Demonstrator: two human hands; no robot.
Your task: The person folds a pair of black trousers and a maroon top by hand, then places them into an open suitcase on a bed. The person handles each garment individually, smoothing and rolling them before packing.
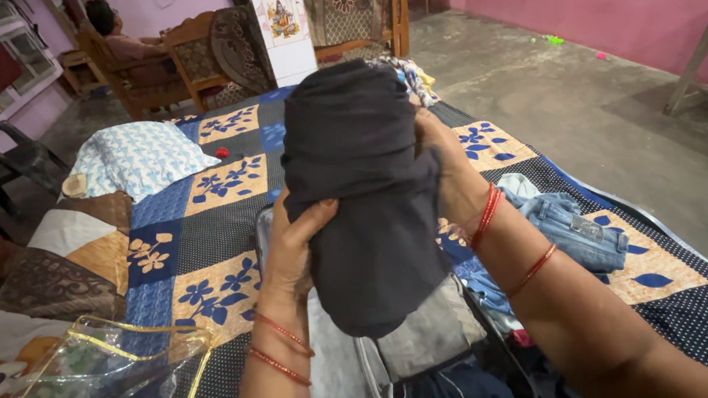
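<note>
Pink-walled room, a bed [204, 238] under a patchwork quilt with blue flowers. I see a dark folded garment [367, 198] held upright above an open suitcase [335, 371] on the bed. My left hand [294, 247] has its fingers clamped on the garment's left edge; my right hand [454, 173] grips its far side. Grey folded cloth [429, 329] already lies in the case; blue jeans [574, 227] lie unpacked beside it. I judge packing part done
</note>
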